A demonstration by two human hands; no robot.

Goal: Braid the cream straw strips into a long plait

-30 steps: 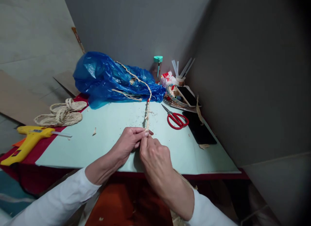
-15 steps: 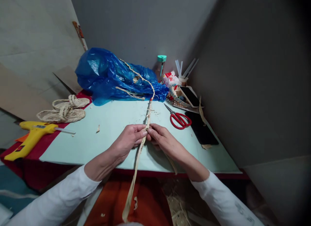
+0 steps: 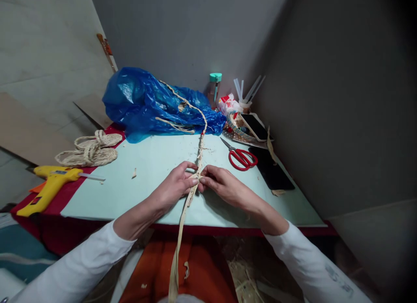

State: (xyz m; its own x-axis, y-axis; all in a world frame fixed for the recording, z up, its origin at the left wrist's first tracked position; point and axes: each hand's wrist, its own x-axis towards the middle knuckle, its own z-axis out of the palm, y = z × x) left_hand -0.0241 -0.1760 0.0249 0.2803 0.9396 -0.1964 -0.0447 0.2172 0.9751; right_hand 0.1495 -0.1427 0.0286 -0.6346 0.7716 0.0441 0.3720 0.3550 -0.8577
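A braided straw cord (image 3: 201, 147) runs from the blue plastic bag toward me, down the middle of the light green table top. Both hands meet at its near end. My left hand (image 3: 177, 180) pinches the cord from the left, thumb on top. From the right, my right hand (image 3: 220, 181) pinches a straw strand against the same spot. Below the hands a long flat straw strand (image 3: 179, 242) hangs past the table edge to my lap. Red-handled scissors (image 3: 241, 158) lie right of the cord, blades pointing away.
At the left are a yellow glue gun (image 3: 54, 185) and a pair of woven straw slippers (image 3: 94, 148). The blue bag (image 3: 140, 107) fills the back. On the right lie a black phone-like slab (image 3: 272, 170), a tablet-like device (image 3: 256, 127) and a cup of glue sticks (image 3: 246, 104).
My right hand has its fingers bent higher over the cord and its wrist moved slightly right. The loose strand end that hung under my right forearm no longer shows. The view has shifted slightly.
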